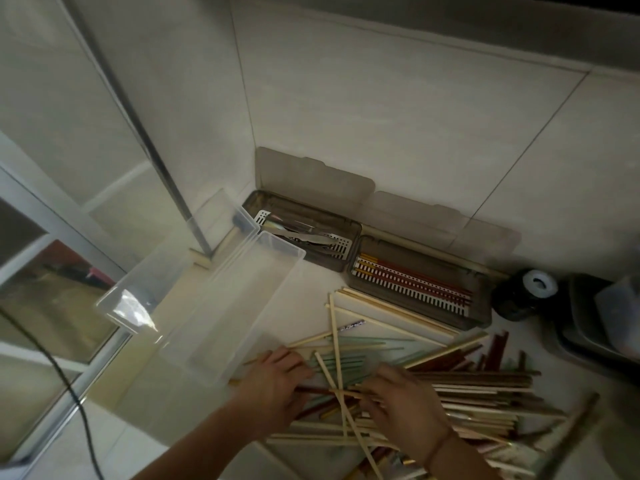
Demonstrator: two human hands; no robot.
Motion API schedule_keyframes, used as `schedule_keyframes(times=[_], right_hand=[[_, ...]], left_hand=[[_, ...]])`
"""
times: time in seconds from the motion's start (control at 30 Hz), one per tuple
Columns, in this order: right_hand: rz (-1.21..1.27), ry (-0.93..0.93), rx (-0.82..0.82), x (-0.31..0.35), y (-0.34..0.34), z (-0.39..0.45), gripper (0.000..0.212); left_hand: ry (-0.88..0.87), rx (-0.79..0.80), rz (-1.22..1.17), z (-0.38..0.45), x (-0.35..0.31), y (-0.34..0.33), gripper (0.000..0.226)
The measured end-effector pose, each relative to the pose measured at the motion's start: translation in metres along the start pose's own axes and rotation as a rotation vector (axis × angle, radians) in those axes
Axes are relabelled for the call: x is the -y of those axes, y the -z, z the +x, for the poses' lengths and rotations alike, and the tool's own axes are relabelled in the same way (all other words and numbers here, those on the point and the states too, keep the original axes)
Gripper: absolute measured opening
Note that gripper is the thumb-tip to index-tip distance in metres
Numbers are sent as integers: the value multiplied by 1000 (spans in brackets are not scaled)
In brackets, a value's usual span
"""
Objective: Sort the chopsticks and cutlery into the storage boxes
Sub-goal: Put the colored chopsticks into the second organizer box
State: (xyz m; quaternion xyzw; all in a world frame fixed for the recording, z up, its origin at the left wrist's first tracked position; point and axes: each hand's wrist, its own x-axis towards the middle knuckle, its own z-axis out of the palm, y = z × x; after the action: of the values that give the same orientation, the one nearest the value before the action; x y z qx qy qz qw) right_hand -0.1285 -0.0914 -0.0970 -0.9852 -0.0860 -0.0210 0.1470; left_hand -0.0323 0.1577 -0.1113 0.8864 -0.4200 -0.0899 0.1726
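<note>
On a pale counter (304, 317) set into a tiled corner, a loose heap of chopsticks (460, 389) in wood, red and pale green lies spread before three storage boxes. The left hand (277, 386) and right hand (405, 407) both rest in the heap with fingers curled among the sticks, though what each one grasps cannot be made out. A clear box (242, 306) lies just left of the heap, while a smoky box of cutlery (304, 233) and another holding red chopsticks (415, 282) stand open against the wall.
</note>
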Motion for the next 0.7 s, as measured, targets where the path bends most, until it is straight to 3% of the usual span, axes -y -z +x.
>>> schedule_keyframes(times=[0.13,0.4,0.53,0.7], right_hand=[[-59,-53,9,5,-3,1,21],[-51,-146,-126,1,3,-9,22],[-105,-215,-153,-16,14,-26,26],[-55,-243,-151,-21,18,-43,22]], left_hand=[[21,-23,-2,-1,-1,-7,10],[67,-64,31,-6,-1,-10,22],[19,-26,103,-10,4,-7,15],[-6,-86,109,-13,-3,-5,12]])
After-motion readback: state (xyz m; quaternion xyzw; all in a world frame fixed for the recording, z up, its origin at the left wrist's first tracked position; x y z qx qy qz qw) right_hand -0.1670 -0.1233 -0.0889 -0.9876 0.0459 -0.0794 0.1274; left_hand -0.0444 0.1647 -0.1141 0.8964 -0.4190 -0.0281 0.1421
